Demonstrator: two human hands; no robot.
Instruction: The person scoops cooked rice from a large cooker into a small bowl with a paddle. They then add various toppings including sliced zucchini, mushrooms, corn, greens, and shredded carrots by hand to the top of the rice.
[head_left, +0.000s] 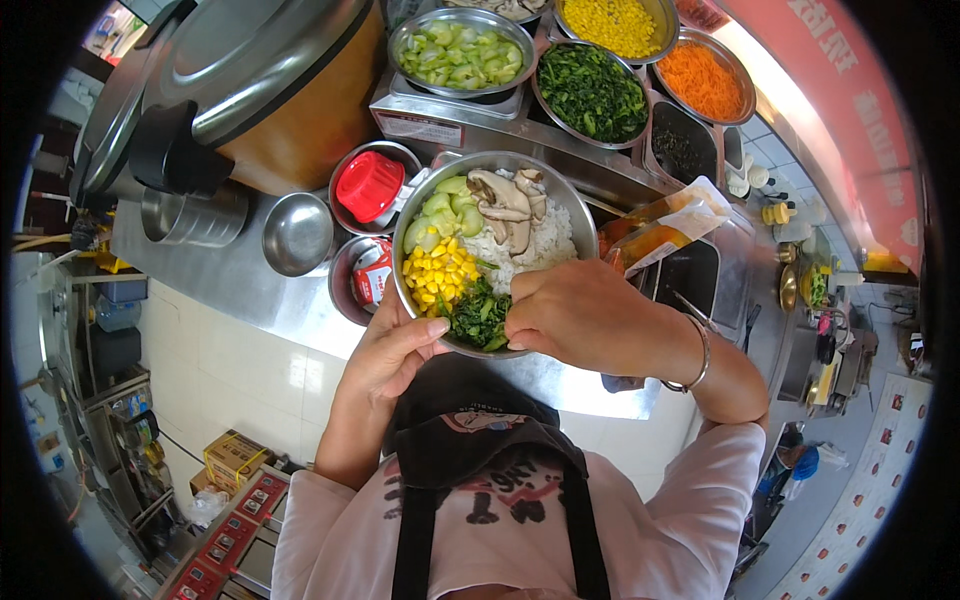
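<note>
My left hand (401, 337) grips a round steel bowl (587, 217) by its near left rim, thumb over the edge. White rice (555, 241) shows in it, partly covered by sliced mushrooms (508, 201). Pale green vegetable slices (442, 210) lie along the left side. Yellow corn kernels (439, 274) sit below them, and dark chopped greens (478, 315) fill the near edge. Reaching over the near right rim, my right hand (574, 315) has its fingers curled and bunched against the greens. Whatever may be between its fingertips is hidden.
Beyond the bowl stand basins of green slices (461, 56), chopped greens (592, 90), corn (611, 26) and shredded carrot (705, 79). A large cooker (300, 112) is at the left. A red container (370, 186) and an empty steel bowl (298, 234) sit nearby. An opened sauce pouch (667, 225) lies right.
</note>
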